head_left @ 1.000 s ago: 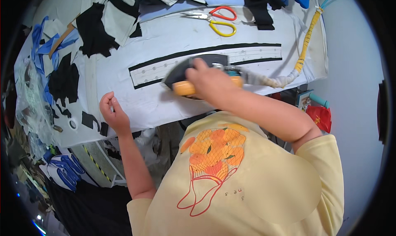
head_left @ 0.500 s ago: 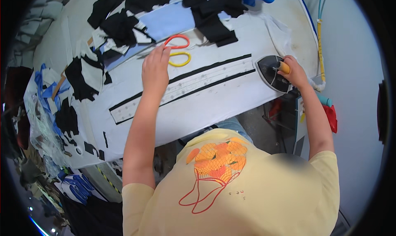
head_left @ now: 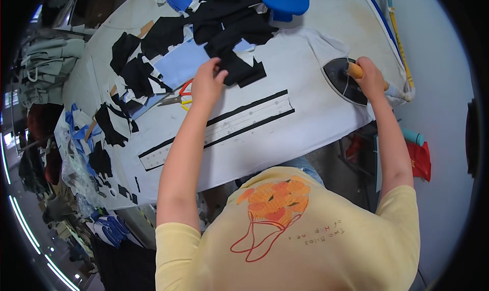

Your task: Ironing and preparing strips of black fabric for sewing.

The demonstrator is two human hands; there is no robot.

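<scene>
My left hand (head_left: 206,85) reaches across the white table (head_left: 316,118) and pinches the edge of a black fabric piece (head_left: 243,71). Just under the hand lie scissors with red and yellow handles (head_left: 184,93). My right hand (head_left: 370,78) grips the orange handle of a dark iron (head_left: 340,79), which rests flat on the cloth at the table's right end. Between my arms lies a long white strip with black edges (head_left: 219,130), running diagonally.
Black and light blue fabric cut-offs (head_left: 173,51) pile up at the far side and along the left edge. A blue cushion (head_left: 285,0) sits at the far end. A yellow cord (head_left: 400,46) runs along the right rim. A red bag (head_left: 420,161) hangs below.
The iron went from the middle of the strip to the table's right end and stays there. My left hand moved from the near edge past the scissors onto the black fabric.
</scene>
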